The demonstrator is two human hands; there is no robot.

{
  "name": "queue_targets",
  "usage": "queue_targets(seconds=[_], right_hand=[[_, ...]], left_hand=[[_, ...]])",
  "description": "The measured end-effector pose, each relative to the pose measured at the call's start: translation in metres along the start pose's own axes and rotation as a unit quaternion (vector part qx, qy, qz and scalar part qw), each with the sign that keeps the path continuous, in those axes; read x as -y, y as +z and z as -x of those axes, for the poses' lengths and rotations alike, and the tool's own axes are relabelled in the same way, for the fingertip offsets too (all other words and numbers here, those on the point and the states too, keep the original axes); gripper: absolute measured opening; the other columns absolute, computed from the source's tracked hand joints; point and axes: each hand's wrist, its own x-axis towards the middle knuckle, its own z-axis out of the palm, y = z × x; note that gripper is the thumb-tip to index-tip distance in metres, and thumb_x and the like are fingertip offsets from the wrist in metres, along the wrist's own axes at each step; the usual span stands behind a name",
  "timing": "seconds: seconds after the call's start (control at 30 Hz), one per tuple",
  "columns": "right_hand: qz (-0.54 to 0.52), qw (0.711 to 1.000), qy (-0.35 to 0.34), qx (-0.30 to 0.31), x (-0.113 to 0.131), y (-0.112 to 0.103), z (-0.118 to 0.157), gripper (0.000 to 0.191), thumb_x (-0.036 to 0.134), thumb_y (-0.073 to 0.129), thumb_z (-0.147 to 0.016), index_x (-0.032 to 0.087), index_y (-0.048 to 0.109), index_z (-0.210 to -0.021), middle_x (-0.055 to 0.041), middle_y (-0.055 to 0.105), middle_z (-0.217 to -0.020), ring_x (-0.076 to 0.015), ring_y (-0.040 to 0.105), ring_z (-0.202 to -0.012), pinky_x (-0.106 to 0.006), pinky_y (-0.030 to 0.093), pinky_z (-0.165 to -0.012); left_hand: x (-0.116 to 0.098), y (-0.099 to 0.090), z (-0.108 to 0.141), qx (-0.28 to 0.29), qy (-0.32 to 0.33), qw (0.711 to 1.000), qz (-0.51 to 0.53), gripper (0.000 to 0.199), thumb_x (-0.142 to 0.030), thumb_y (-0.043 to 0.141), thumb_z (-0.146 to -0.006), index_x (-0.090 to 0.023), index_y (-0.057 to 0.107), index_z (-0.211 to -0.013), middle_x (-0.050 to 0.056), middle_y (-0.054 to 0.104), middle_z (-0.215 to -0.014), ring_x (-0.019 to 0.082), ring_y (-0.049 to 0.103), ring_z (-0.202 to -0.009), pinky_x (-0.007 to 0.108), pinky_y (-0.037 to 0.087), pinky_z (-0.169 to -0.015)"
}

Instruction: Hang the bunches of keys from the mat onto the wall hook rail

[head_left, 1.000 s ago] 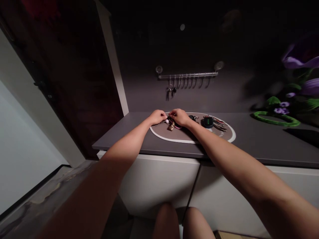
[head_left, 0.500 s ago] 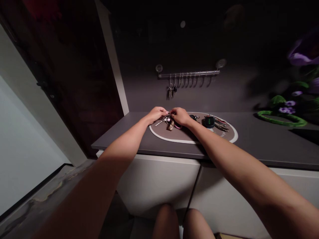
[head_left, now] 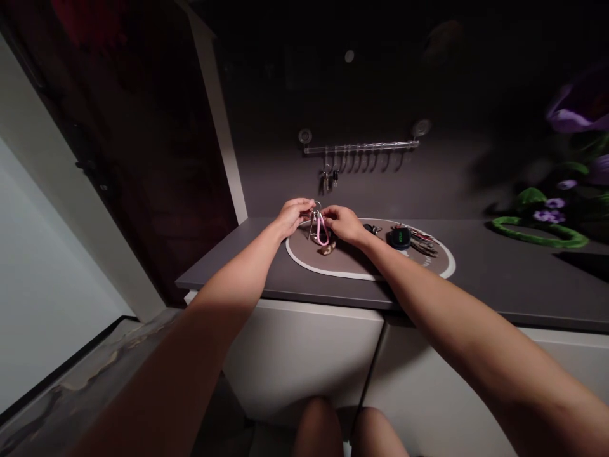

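On my feed the left hand pinches a metal ring above the pink strap; whether the right hand pinches anything, I cannot tell.

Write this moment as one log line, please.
left hand: holds key ring | right hand: at pink loop, contact unclear | mat: bears black case | rail: keys hanging

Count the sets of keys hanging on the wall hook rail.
2, both near the left end of the clear, straight hook rail: a silver-coloured key set, then a black-headed key set to its right. Individual keys may be hidden.
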Motion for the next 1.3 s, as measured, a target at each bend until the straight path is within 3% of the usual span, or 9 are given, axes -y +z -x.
queue_targets(seconds=[0.33,0.5,0.87,1.13,1.3], right_hand=[[-0.144,0.989,-0.039,-0.022,0.001,0.001,-0.003,0.022,0.022,0.051,-0.074,0.017,0.062,-0.092,-0.0021,0.065,-0.092,-0.0137,0.058,-0.086,-0.027,0.041,-0.085],[-0.217,0.974,-0.047,-0.048,0.0,0.002,-0.004,0.023,0.026,0.049,-0.075,0.018,0.059,-0.093,-0.0013,0.064,-0.09,-0.0125,0.057,-0.083,-0.026,0.043,-0.082],[-0.192,0.976,-0.059,-0.082,0.002,0.002,-0.003,0.024,0.036,0.055,-0.073,0.015,0.062,-0.082,-0.0018,0.063,-0.079,-0.0113,0.053,-0.071,-0.025,0.043,-0.072],[-0.191,0.971,-0.056,-0.133,-0.003,-0.001,-0.005,0.026,0.039,0.057,-0.07,0.014,0.064,-0.075,-0.0029,0.063,-0.074,-0.0127,0.054,-0.069,-0.026,0.043,-0.07],[-0.227,0.964,-0.044,-0.129,0.0,-0.007,-0.001,0.027,0.041,0.058,-0.069,0.015,0.062,-0.075,-0.0013,0.062,-0.071,-0.0118,0.053,-0.065,-0.025,0.042,-0.067]], left_hand=[[-0.007,0.004,0.001,-0.003,0.027,0.997,0.067,0.018,-0.027,0.064,-0.073,-0.012,0.055,-0.074,-0.001,0.056,-0.065,0.006,0.052,-0.059,0.023,0.044,-0.066],[-0.008,0.008,0.002,0.006,0.027,0.995,0.092,0.018,-0.027,0.064,-0.073,-0.011,0.054,-0.075,-0.001,0.057,-0.065,0.006,0.052,-0.061,0.022,0.044,-0.069],[-0.004,0.01,0.001,0.015,0.027,0.996,0.085,0.022,-0.03,0.067,-0.07,-0.012,0.056,-0.076,-0.001,0.058,-0.068,0.006,0.053,-0.063,0.023,0.044,-0.07],[-0.001,0.014,0.004,0.033,0.012,0.99,0.135,0.029,-0.03,0.074,-0.06,-0.012,0.057,-0.076,-0.001,0.059,-0.067,0.006,0.053,-0.059,0.019,0.042,-0.058],[0.001,0.015,0.003,0.039,0.005,0.992,0.118,0.03,-0.033,0.072,-0.062,-0.012,0.06,-0.08,0.0,0.058,-0.067,0.006,0.051,-0.059,0.019,0.04,-0.056]])
